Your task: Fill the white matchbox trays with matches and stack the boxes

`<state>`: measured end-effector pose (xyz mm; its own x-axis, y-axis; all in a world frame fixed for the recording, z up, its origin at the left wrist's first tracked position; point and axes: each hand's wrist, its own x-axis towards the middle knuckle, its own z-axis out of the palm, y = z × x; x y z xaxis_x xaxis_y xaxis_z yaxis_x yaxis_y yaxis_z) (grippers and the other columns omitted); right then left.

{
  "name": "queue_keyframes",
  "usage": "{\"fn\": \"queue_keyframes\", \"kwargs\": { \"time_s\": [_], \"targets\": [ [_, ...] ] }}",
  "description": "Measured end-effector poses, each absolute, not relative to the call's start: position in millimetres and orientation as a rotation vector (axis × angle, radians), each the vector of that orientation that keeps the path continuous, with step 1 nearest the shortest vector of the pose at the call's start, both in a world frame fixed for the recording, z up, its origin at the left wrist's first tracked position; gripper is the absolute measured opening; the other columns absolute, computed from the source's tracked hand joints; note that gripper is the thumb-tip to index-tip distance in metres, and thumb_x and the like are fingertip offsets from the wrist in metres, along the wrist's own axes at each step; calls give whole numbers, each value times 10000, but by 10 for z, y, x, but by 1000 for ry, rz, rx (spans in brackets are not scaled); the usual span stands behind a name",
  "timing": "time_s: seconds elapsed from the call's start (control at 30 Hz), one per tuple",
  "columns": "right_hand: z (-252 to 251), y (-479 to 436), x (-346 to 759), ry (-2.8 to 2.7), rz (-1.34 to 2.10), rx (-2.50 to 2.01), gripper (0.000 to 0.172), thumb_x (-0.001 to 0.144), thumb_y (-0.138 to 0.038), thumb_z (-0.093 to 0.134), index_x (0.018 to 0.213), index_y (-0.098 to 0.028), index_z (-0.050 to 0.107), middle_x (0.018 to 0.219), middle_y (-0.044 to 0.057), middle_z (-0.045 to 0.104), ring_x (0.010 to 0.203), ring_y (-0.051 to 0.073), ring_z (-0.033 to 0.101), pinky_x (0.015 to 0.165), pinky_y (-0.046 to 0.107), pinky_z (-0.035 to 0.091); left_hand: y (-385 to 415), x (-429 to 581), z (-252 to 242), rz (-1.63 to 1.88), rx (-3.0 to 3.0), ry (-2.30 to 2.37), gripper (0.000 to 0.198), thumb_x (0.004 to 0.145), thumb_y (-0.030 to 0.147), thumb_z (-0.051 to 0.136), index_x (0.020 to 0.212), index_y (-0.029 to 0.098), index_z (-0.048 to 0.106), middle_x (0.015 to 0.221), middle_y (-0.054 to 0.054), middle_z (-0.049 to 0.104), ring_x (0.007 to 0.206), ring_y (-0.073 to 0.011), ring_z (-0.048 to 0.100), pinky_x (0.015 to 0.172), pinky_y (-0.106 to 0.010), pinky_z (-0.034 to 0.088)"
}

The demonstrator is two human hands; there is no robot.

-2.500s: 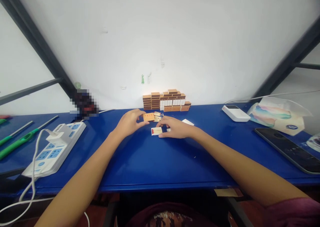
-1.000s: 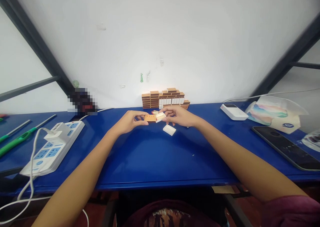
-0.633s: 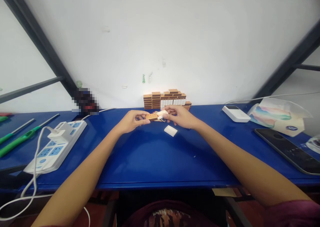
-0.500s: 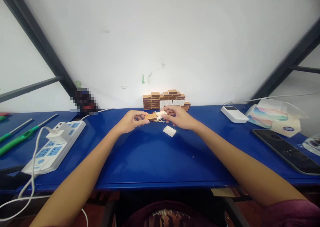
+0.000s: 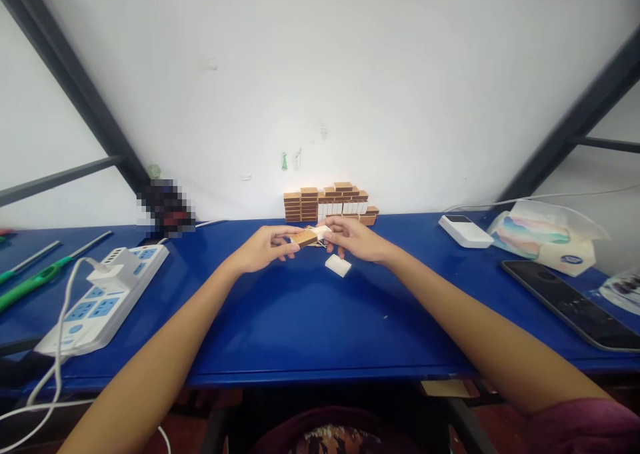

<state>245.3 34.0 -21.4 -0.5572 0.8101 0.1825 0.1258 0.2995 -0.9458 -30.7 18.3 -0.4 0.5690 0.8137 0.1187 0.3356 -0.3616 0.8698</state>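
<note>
My left hand [image 5: 265, 248] is closed on a brown matchbox sleeve [image 5: 305, 239], gripping its left end. From the right, my right hand [image 5: 353, 238] pinches a white matchbox tray [image 5: 323, 232] that meets the sleeve's right end; how far it sits inside I cannot tell. Some loose matchsticks [image 5: 324, 244] lie on the table behind and below the hands, partly hidden. A second white matchbox tray [image 5: 339, 265] rests on the blue table just in front of my right hand.
Stacked matchboxes [image 5: 301, 205] stand against the wall, with white trays [image 5: 345, 208] among them. At left lie a power strip [image 5: 117, 311] with cables and green-handled tools [image 5: 45, 274]. At right are a white device [image 5: 465, 231], a tissue pack [image 5: 545, 237] and a phone [image 5: 570, 304].
The sleeve has turned slightly in my left hand, its right end now tipped up more toward the tray. Both hands keep their holds; the whole view has shifted a little.
</note>
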Motion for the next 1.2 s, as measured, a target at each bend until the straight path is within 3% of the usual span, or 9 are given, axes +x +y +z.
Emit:
{"fn": "queue_keyframes", "kwargs": {
  "time_s": [0.23,0.37,0.5,0.6,0.67,0.97,1.2],
  "targets": [
    [-148,315,2521,-1920,1444,-748,466,955,-475,736,1309,-185,653,900,44,693,806,158,694,578,221,562,136,-290,47,699,1877,850,507,855,366,809,1304,159,700,950,-82,780,769,-163,724,718,-306,585],
    [-91,214,2434,-1923,1465,-742,505,976,-488,709,1375,-187,639,1026,86,725,851,174,713,613,255,606,134,-258,32,763,1924,837,546,795,388,867,1270,168,714,1002,-80,777,800,-160,712,720,-287,564],
    [-148,117,2268,-1805,1464,-787,501,1010,-508,654,1402,-197,634,1114,122,740,848,181,717,593,264,624,137,-232,-50,847,1978,899,763,737,450,913,1396,180,638,980,-69,756,760,-153,681,675,-272,534],
    [-249,70,2139,-1655,1471,-822,458,1030,-517,619,1361,-202,648,1086,119,744,823,181,715,547,245,611,132,-207,-124,905,1989,919,965,669,471,955,1498,189,549,1026,-70,734,770,-154,669,681,-281,535],
    [-291,44,2080,-1620,1511,-809,451,1042,-535,587,1335,-199,660,1063,117,744,817,181,714,540,239,608,122,-190,-145,924,2011,931,997,660,493,957,1512,187,539,1010,-54,715,757,-145,651,686,-287,536],
    [-128,-42,2134,-1641,1741,-652,552,1073,-587,478,1389,-169,652,1271,166,712,1014,221,696,671,308,669,81,-177,-74,1083,2357,952,730,594,595,964,1200,243,759,994,-28,621,853,-170,613,733,-309,548],
    [-73,-69,2166,-1816,1708,-670,479,983,-599,655,1180,-175,758,1080,125,745,1021,230,718,702,296,660,75,-176,-67,1050,2331,930,652,557,620,968,1054,239,786,986,-44,639,864,-181,613,735,-301,528]
  ]
}}
